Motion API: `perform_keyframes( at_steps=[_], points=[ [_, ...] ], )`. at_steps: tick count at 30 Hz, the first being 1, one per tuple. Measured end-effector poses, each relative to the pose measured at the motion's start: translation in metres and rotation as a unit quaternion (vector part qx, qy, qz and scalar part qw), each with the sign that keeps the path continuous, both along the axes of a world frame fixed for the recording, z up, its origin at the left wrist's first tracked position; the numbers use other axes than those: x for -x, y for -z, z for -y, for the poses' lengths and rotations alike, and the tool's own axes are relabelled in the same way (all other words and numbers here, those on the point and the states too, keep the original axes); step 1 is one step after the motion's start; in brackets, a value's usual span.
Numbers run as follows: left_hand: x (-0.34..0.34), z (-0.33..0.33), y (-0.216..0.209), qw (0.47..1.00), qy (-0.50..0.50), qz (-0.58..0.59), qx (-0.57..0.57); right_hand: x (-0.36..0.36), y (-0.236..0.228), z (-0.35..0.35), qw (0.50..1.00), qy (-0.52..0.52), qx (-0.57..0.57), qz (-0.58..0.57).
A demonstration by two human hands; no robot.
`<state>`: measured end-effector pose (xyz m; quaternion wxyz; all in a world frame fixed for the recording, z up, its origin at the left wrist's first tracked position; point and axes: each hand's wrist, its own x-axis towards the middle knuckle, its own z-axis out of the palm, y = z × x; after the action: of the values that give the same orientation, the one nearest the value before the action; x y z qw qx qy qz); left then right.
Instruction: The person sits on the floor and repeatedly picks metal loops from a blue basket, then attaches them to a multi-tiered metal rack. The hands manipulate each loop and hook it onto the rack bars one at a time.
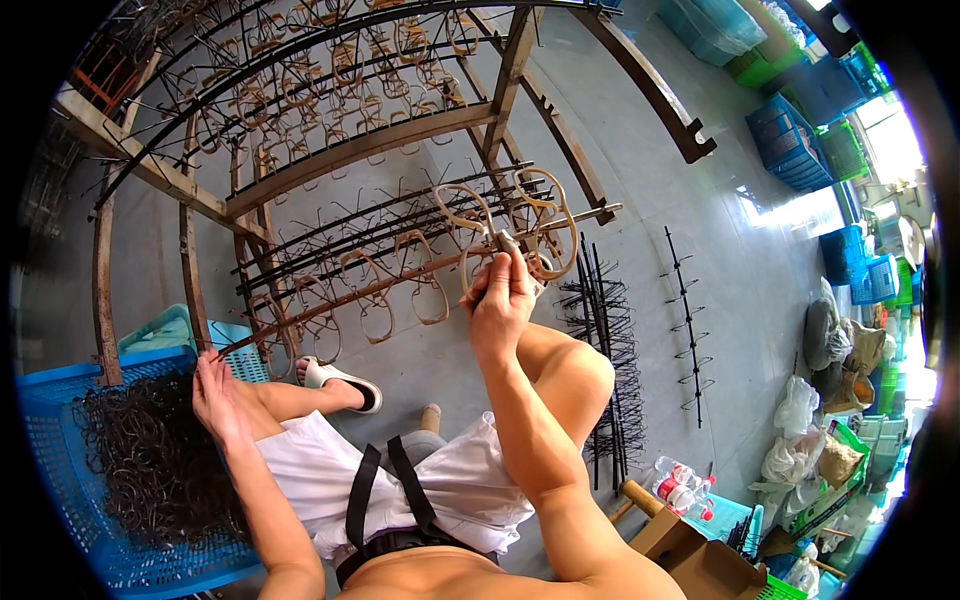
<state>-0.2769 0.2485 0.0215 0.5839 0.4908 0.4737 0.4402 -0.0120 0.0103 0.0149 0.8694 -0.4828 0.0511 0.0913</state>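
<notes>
A thin brown rod with several tan loop-shaped frames hanging from it runs up from left to right in front of me. My left hand is closed round the rod's lower left end. Towards the rod's right end my right hand pinches tan loop-shaped pieces, which fan out above and beside its fingers. The fingers hide exactly where these pieces meet the rod. Just below my left hand stands a blue basket heaped with dark curved pieces.
A rusty metal rack stands ahead, its bars carrying many hooked rods and hanging loops. Black hooked rods lie on the floor at right, with a single one beyond. A cardboard box and plastic bottles sit at lower right.
</notes>
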Motion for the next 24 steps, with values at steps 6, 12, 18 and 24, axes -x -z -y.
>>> perform_keyframes(
  at_steps=[6,12,18,24],
  points=[
    [-0.001,0.003,0.001,1.000,0.022,-0.004,-0.017,0.006,0.018,0.004,0.963,-0.047,0.171,0.202],
    [0.002,0.002,0.003,1.000,0.013,0.000,-0.013,-0.005,0.026,0.012,0.914,-0.008,0.277,0.296],
    [0.001,0.004,-0.003,0.999,0.028,0.020,0.011,-0.010,0.010,0.008,0.963,0.012,0.195,0.187],
    [0.076,-0.017,-0.002,0.997,-0.042,-0.053,-0.031,0.001,-0.011,0.012,0.966,-0.016,0.210,0.149]
  ],
)
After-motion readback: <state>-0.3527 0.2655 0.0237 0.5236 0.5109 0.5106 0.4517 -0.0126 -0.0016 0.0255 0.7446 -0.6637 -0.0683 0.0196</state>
